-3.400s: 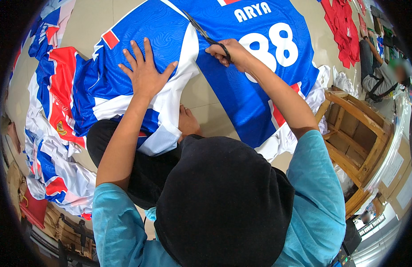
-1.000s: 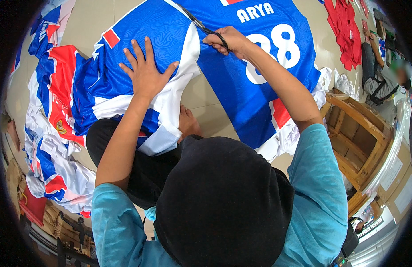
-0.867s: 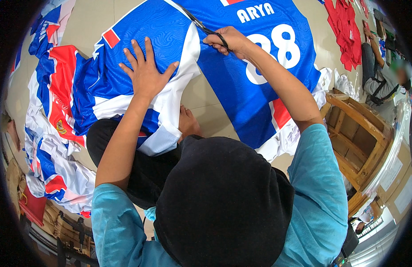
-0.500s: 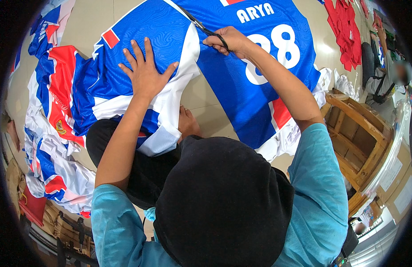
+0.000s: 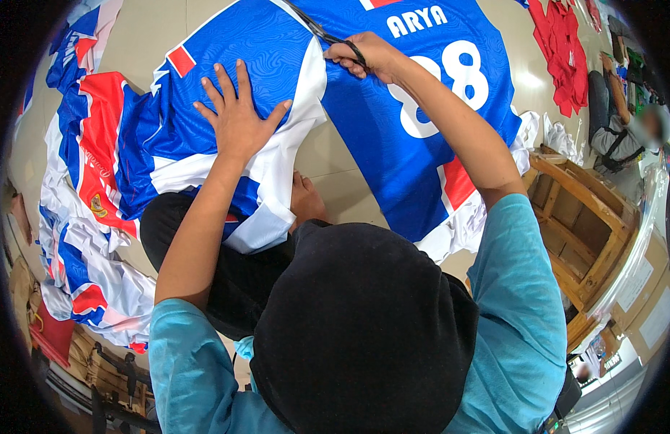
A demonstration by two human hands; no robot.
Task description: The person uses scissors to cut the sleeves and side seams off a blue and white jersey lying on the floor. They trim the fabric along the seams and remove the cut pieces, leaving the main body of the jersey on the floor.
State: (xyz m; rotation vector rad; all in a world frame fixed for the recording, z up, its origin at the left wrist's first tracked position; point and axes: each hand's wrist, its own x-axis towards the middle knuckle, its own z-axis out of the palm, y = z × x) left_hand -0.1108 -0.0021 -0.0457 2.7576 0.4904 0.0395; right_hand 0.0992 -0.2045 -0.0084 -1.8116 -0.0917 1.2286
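Observation:
My left hand (image 5: 237,119) lies flat with fingers spread on a blue patterned fabric piece (image 5: 266,54) with white edging, pressing it to the floor. My right hand (image 5: 367,58) grips a pair of black-handled scissors (image 5: 322,32). Their blades point away and to the left, along the edge between this piece and a second blue panel (image 5: 356,134). That panel carries white lettering and a large white number, partly hidden by my right forearm. The blade tips reach the top of the picture, where I cannot make out whether they are parted.
Crumpled blue, red and white fabric (image 5: 100,155) lies along the left. White cloth (image 5: 461,235) bunches beside the blue panel. A wooden frame (image 5: 584,224) stands at right, near red garments (image 5: 559,54). Another person (image 5: 628,137) sits at far right. Pale tiles (image 5: 335,170) show between the pieces.
My right hand and the scissors have shifted slightly away from me and to the left. My left hand stays spread in the same place.

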